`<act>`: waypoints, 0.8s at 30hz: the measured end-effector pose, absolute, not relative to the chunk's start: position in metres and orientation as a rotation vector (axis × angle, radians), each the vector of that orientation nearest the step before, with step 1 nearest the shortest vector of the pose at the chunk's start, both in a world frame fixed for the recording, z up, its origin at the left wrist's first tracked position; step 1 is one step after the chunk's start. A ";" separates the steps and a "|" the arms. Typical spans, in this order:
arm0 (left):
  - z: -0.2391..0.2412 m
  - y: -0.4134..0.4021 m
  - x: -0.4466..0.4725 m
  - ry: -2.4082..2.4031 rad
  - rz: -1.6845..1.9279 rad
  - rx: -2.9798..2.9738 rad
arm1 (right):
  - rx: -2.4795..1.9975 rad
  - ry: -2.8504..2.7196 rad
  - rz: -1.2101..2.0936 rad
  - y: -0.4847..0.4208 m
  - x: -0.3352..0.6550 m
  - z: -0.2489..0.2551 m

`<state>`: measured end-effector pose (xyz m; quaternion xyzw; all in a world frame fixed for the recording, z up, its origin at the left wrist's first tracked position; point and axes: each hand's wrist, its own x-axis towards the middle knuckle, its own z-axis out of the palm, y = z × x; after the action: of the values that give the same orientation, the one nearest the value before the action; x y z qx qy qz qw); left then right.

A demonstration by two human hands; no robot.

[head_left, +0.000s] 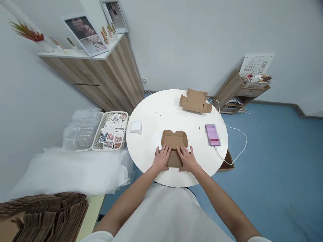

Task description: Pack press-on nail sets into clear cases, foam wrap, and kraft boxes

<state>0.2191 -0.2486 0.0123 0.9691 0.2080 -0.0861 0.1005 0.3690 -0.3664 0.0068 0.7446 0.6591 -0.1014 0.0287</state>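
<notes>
The cardboard box (174, 138) sits toward six o'clock on the table (148, 111); I judge I'm shaping its walls, and the next move calls for even pressure. My left hand (161, 160) and right hand (188, 160) rest against it, fingers spread, unclenched. An unfolded carton (195, 101) lies at one o'clock.

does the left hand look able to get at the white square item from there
Probably yes: the left hand is on the open brown box, and nothing on the white tabletop seems to stand between it and the white square item.
</notes>
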 end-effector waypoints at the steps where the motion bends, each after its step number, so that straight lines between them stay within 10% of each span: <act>1: 0.013 -0.250 0.213 0.677 -0.209 2.836 | 2.306 2.007 -0.303 -0.366 0.369 0.004; 7: -0.008 -0.254 0.159 1.391 0.147 2.082 | 2.331 2.005 -0.304 -0.366 0.371 -0.002; 24: -0.012 -0.256 0.194 1.245 0.344 1.875 | 2.411 1.986 -0.359 -0.363 0.360 -0.006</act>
<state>0.1942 -0.2562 -0.0122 0.7477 0.4964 0.1374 0.4192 0.3602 -0.3629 -0.0058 0.7668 0.6317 -0.1141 -0.0012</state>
